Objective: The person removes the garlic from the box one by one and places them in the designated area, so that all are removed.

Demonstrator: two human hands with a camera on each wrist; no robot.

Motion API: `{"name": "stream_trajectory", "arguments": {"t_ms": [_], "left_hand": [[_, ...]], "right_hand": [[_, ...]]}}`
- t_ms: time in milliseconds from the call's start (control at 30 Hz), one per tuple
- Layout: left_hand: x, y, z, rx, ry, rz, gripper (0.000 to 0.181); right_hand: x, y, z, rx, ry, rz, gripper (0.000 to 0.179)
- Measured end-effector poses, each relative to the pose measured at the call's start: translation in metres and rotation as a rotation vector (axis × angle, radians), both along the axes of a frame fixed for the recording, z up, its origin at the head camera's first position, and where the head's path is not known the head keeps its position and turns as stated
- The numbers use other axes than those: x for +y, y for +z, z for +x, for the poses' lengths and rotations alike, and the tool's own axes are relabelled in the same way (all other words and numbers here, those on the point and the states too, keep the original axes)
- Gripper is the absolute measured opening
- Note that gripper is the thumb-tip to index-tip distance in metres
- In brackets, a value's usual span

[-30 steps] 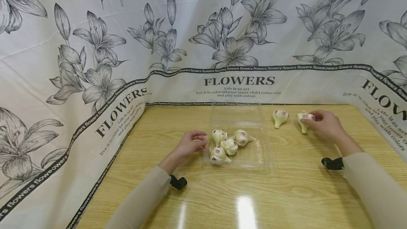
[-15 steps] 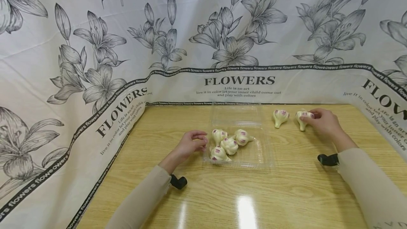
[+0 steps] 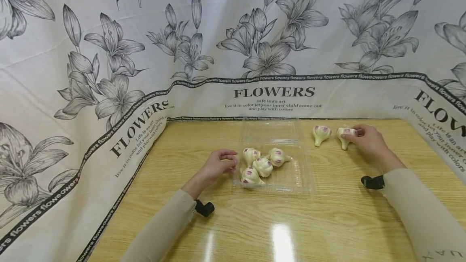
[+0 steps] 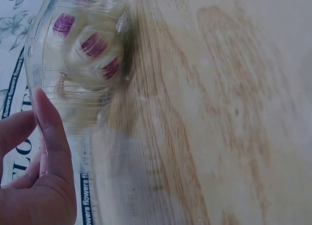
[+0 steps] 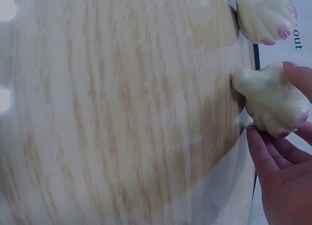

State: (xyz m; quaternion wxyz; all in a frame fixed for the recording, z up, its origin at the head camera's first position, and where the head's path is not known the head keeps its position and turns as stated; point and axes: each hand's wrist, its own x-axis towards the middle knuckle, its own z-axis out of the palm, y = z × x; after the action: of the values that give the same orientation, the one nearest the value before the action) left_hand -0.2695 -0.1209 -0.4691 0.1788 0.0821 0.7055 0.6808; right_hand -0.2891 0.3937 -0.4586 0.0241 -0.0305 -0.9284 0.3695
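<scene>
Head view: we look forward and down over the desk (image 3: 240, 233) from its near side, wide, far edge in frame. Left wrist: we're close in at the left hand (image 3: 218, 165), picture sideways, facing the clear box (image 3: 287, 174). Right wrist: close too, sideways, at the right hand (image 3: 370, 145) near the far edge. Head shares the box with left, held garlic bulb (image 3: 341, 136) with right.

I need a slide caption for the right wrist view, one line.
Right hand grips a garlic bulb between thumb and fingers; a second bulb lies nearby on the wooden table.
</scene>
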Motion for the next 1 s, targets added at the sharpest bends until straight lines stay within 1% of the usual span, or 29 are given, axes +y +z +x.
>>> {"name": "stream_trajectory", "arguments": {"t_ms": [233,433,667,867,1000], "left_hand": [[0.0,0.001,0.001,0.007,0.001,-0.003,0.042],[0.0,0.001,0.001,0.005,0.006,-0.003,0.042],[0.0,0.001,0.0,0.011,-0.003,0.0,0.042],[0.001,0.001,0.0,0.005,0.005,0.004,0.042],[0.0,0.001,0.0,0.005,0.003,0.002,0.043]], "right_hand": [[0.0,-0.001,0.003,0.0,0.009,0.012,0.076],[0.001,0.002,0.006,-0.007,0.014,0.019,0.075],[0.006,0.009,0.016,-0.013,0.039,0.045,0.079],[0.009,0.015,0.025,0.009,0.055,0.087,0.082],[0.01,0.018,0.028,0.044,0.071,0.137,0.08]]}}
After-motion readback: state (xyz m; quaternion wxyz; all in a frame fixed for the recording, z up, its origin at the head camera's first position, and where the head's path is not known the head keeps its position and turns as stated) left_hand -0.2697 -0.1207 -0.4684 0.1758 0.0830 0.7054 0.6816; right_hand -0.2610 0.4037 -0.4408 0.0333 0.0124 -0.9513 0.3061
